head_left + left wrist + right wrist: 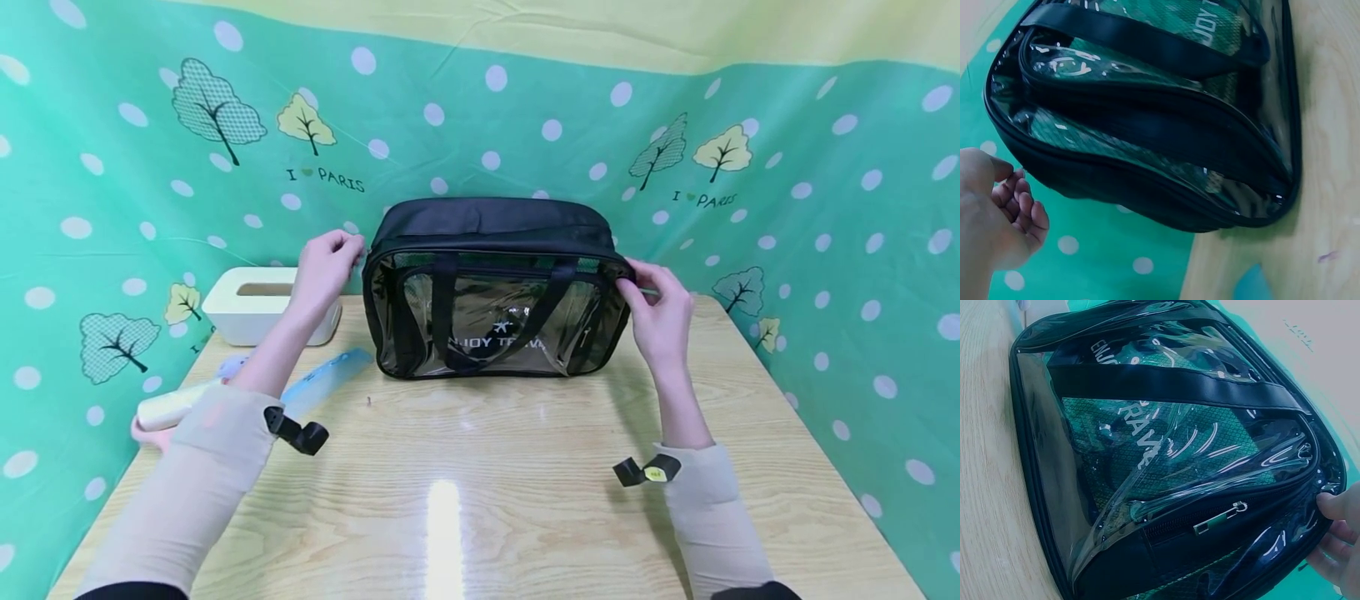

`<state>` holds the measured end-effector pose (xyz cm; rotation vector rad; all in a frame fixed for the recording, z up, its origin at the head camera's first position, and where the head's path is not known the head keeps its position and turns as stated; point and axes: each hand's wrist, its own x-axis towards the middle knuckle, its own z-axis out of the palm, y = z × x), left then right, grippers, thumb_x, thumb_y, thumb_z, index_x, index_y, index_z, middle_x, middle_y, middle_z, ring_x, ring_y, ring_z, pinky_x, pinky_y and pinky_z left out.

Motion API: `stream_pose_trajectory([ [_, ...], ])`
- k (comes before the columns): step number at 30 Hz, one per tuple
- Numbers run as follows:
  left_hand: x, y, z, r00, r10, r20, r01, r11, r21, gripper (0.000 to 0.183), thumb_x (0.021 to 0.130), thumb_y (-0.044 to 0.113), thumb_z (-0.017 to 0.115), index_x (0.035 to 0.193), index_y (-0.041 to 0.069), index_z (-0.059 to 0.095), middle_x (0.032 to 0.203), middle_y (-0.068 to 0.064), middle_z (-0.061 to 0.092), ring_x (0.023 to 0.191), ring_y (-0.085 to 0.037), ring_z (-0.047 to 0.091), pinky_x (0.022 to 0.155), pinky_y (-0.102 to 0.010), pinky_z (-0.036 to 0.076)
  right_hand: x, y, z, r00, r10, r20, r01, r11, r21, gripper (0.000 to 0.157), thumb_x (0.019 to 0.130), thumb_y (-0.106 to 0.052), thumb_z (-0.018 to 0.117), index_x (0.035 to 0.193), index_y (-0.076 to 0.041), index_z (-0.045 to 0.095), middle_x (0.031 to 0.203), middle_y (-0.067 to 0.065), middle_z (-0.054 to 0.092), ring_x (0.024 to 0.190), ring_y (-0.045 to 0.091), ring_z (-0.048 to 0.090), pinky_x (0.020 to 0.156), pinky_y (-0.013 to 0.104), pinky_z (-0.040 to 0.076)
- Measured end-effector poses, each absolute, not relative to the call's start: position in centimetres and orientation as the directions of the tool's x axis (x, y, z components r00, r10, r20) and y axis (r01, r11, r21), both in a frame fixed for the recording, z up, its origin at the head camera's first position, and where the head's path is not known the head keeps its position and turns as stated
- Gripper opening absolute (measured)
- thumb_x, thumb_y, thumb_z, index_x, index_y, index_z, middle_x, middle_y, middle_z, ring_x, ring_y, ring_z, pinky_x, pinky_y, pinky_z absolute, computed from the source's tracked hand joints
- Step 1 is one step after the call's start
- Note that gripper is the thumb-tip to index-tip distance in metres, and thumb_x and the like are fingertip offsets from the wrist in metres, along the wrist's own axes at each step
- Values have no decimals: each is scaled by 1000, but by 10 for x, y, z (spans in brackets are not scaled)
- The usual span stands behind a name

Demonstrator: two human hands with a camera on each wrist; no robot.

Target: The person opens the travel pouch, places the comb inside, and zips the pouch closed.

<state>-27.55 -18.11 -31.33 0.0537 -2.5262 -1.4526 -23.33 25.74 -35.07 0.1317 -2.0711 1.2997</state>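
A black travel bag (491, 287) with clear sides, dark handles and white lettering stands upright on the table. My left hand (327, 265) is at its upper left corner, thumb and forefinger pinched together at the black edge; any small part between the fingertips is hidden. In the left wrist view, the other fingers of this left hand (1007, 219) are curled beside the bag (1147, 106). On the opposite side, my right hand (658, 310) grips the upper right corner. The right wrist view shows the thumb of the right hand (1341, 540) pressing the bag's rim, near a metal zip pull (1219, 519).
A white tissue box (251, 317) stands behind my left forearm. A translucent blue ruler-like strip (327, 379) lies left of the bag, and a white roll-shaped item (168, 407) with a pink part lies at the left edge. A green dotted curtain (480, 125) hangs behind the wooden table (555, 492).
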Motion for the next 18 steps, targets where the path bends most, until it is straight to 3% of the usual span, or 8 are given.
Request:
stream_pose_trajectory([
  [11,-275,-167,-277,-971,-72,226,116,690,715,32,102,33,47,95,9,67,81,-1,57,67,-22,45,65,-34,38,-234,256,-351,-760,255,597,-430,492,-757,25,95,-11,73,120,-12,77,111,16,73,91,-9,65,78,7,53],
  [18,-274,-152,-262,-970,-14,241,150,747,647,30,103,29,45,90,8,62,80,-4,56,70,-24,50,67,-35,40,-233,256,-350,-759,256,599,-433,488,-758,25,95,-12,74,120,-12,77,110,15,73,91,-8,65,77,7,53],
])
